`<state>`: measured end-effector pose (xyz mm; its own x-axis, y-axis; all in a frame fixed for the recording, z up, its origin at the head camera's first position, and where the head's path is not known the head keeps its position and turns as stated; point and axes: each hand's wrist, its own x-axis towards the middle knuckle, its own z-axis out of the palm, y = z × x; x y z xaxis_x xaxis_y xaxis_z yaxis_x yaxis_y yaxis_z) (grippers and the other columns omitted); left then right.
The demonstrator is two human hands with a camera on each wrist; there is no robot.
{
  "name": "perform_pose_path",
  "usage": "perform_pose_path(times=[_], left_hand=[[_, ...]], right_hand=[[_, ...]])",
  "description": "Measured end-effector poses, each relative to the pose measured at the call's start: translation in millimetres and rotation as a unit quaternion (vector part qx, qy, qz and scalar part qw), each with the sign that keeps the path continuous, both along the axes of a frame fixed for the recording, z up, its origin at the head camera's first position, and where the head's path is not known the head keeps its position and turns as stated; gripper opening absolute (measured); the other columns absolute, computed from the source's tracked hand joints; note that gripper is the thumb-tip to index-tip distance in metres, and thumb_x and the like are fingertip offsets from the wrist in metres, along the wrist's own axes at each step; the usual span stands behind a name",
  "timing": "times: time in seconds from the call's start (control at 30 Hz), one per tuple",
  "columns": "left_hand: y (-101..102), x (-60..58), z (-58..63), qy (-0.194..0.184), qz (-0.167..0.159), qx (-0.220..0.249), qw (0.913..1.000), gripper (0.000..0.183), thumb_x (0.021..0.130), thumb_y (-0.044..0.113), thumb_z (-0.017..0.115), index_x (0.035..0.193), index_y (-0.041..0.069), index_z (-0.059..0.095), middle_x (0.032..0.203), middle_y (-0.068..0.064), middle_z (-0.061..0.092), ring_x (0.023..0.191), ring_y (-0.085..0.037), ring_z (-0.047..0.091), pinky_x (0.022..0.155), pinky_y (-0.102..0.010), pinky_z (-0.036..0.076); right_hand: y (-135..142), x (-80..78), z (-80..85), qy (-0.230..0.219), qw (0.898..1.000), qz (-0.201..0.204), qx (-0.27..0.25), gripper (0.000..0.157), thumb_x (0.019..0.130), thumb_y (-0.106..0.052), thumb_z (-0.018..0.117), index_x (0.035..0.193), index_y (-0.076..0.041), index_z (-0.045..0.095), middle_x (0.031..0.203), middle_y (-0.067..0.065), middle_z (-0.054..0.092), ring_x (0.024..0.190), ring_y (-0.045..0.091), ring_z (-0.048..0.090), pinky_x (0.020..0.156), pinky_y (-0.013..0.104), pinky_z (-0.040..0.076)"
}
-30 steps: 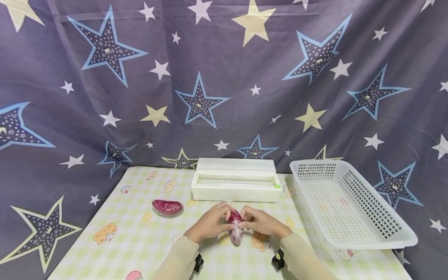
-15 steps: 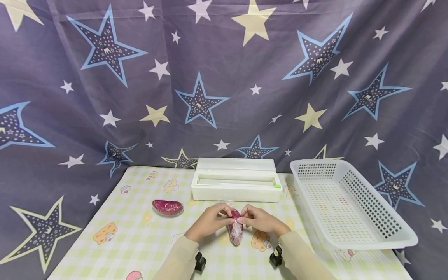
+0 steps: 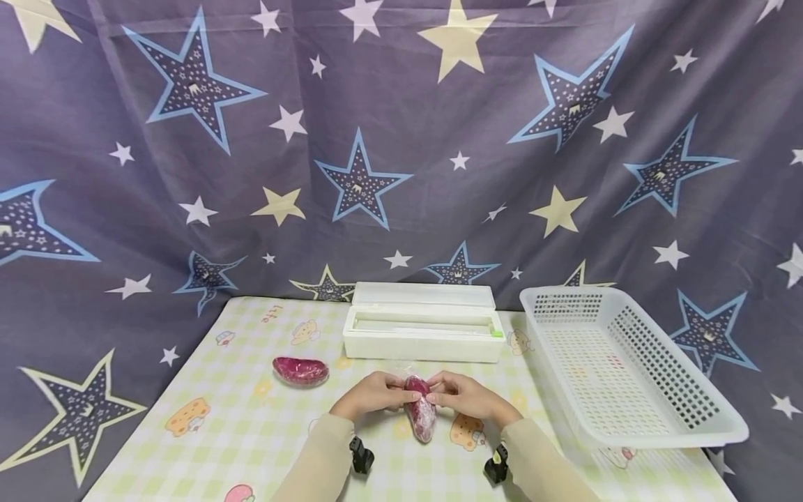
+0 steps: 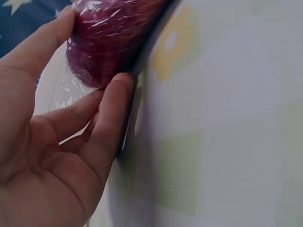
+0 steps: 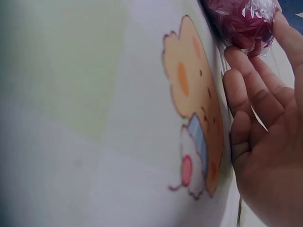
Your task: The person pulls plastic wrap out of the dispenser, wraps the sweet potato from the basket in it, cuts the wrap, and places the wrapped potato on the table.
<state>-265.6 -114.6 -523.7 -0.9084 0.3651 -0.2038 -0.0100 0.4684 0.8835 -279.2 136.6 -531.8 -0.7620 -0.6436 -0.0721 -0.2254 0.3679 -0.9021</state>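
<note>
A purple-red sweet potato [image 3: 422, 420] wrapped in shiny cling film lies lengthwise between the two hands. From the left, the left hand [image 3: 378, 394] pinches its far half, thumb on top and fingers at the side and underneath. The right hand [image 3: 469, 396] grips the same part from the right, its thumb close to the other thumb. In the left wrist view, fingertips press the film under the rounded end of the sweet potato [image 4: 111, 42]. The right wrist view shows crinkled film on the sweet potato [image 5: 244, 23], fingers tucked below it.
A second film-covered sweet potato [image 3: 301, 372] lies to the left on the checked tablecloth [image 3: 207, 446]. Behind the hands stands a white cling film dispenser [image 3: 422, 347] with its lid raised. A white perforated plastic basket [image 3: 580, 404] is at the right. A star-patterned curtain [image 3: 401, 174] hangs behind.
The fingers of both hands have slid from the top of the sweet potato's far end down to its sides, showing more of that end. The other things have stayed put.
</note>
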Motion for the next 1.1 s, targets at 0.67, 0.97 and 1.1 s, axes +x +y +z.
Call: perform_pose_path(times=[0.67,0.97,1.1], left_hand=[[-2.7,-8.5,0.6,-0.032,-0.068,0.060,0.9954,0.041,0.088,0.031,0.077,0.124,0.015,0.064,0.125,-0.006,0.060,0.102,-0.023,0.063,0.086,-0.040,0.056],[-1.2,-0.7,-6.9,0.043,-0.072,0.071,0.9939,0.047,0.096,0.028,0.070,0.140,0.012,0.060,0.134,-0.012,0.045,0.118,-0.029,0.051,0.100,-0.049,0.047],[1.4,0.3,-9.2,0.072,-0.075,0.069,0.9921,0.037,0.097,0.024,0.069,0.132,0.013,0.067,0.132,-0.007,0.043,0.120,-0.027,0.044,0.105,-0.053,0.037]], right_hand=[[-0.2,1.2,-5.9,-0.007,1.000,-0.003,0.000,0.038,0.100,-0.036,0.063,0.129,-0.012,0.061,0.104,0.001,0.069,0.100,0.018,0.063,0.092,0.038,0.051],[-0.1,2.5,-2.6,-0.014,1.000,-0.012,0.006,0.041,0.101,-0.037,0.062,0.132,-0.011,0.060,0.104,0.002,0.068,0.101,0.019,0.063,0.095,0.042,0.050],[0.1,4.2,-2.6,-0.015,1.000,-0.012,0.007,0.041,0.102,-0.037,0.060,0.135,-0.013,0.058,0.104,0.001,0.068,0.102,0.020,0.063,0.096,0.045,0.050]])
